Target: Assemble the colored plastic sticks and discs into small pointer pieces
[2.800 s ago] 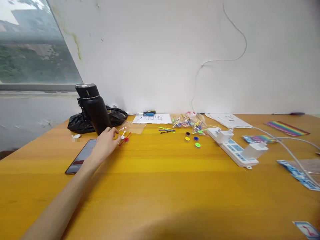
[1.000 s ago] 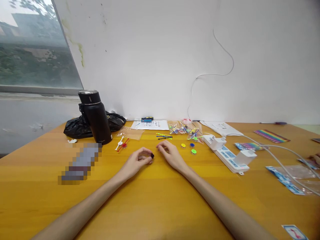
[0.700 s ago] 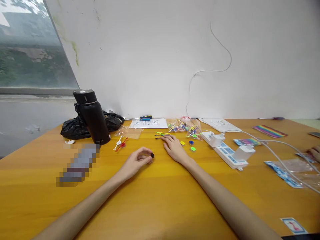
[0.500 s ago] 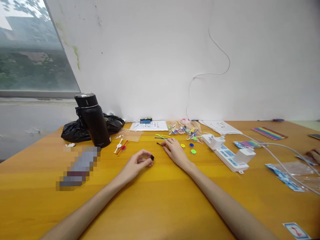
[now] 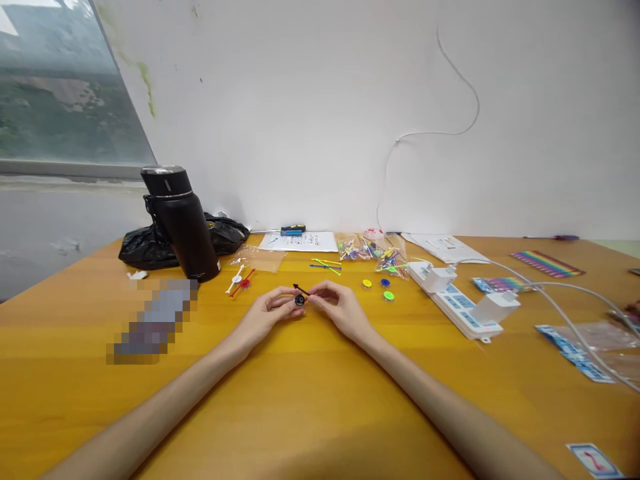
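Note:
Between the fingertips of my left hand (image 5: 267, 315) is a small round black disc (image 5: 299, 301). My right hand (image 5: 343, 308) pinches a black arrow pointer (image 5: 301, 289) by one end, and its head points up and left, just above the disc. Whether the arrow touches the disc I cannot tell. Left of my hands lie a white arrow on a disc (image 5: 237, 279) and a red arrow on a disc (image 5: 245, 283). Beyond them are loose yellow, blue and green arrows (image 5: 326, 267). Yellow (image 5: 367, 284), blue (image 5: 385, 283) and green (image 5: 389, 296) discs lie to the right.
A black bottle (image 5: 183, 227) stands at the left by a black plastic bag (image 5: 227, 235). Clear bags of coloured parts (image 5: 373, 248) lie at the back. A white power strip (image 5: 457, 307) with cables is on the right. Another person's hand (image 5: 633, 310) shows at the right edge.
My right hand has lifted the black arrow off the table and brought it toward me, beside my left hand. The black disc in my left hand now faces upward more.

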`<action>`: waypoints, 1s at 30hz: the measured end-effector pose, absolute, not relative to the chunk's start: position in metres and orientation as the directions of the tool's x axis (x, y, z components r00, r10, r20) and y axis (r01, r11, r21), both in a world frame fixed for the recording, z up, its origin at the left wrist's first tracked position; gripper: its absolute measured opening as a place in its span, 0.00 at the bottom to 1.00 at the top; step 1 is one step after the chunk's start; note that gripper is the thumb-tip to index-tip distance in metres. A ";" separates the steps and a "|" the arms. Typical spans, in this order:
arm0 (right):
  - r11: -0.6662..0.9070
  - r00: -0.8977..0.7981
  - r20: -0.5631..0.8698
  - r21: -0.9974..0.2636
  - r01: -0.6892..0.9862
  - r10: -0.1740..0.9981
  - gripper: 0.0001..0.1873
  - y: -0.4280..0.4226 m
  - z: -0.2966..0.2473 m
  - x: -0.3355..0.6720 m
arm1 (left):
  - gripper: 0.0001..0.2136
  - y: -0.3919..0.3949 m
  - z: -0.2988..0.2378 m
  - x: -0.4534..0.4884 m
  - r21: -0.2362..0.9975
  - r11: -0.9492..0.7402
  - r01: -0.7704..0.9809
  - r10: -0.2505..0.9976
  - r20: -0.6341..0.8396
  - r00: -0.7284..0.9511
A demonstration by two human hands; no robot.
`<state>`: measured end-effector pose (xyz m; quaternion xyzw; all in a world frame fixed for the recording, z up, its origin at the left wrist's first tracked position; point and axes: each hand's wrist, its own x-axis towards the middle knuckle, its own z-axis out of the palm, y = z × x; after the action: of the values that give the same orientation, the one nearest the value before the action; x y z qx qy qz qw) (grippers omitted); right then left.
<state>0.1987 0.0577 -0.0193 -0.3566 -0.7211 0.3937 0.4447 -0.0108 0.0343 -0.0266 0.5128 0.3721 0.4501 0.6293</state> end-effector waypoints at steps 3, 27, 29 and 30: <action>0.342 -0.373 0.299 -0.938 0.055 0.878 0.13 0.048 -0.022 0.189 | 0.21 0.033 -0.024 -0.010 0.981 0.046 -0.187 0.941 0.021 0.339; 0.395 -0.458 0.285 -0.905 0.162 0.842 0.16 0.046 -0.023 0.189 | 0.17 0.026 -0.018 -0.007 0.989 -0.147 0.009 0.929 0.135 0.346; 0.393 -0.522 0.266 -0.907 0.148 0.811 0.15 0.043 -0.020 0.189 | 0.17 0.025 -0.016 -0.006 0.991 -0.131 -0.013 0.924 0.127 0.360; 0.384 -0.537 0.260 -0.914 0.132 0.802 0.15 0.042 -0.019 0.189 | 0.16 0.025 -0.015 -0.006 0.992 -0.122 -0.018 0.922 0.120 0.367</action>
<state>0.1892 0.0416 -0.0190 -0.3125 -0.7473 0.4585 0.3656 -0.0065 0.0247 -0.0149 0.6160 0.3670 0.4261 0.5516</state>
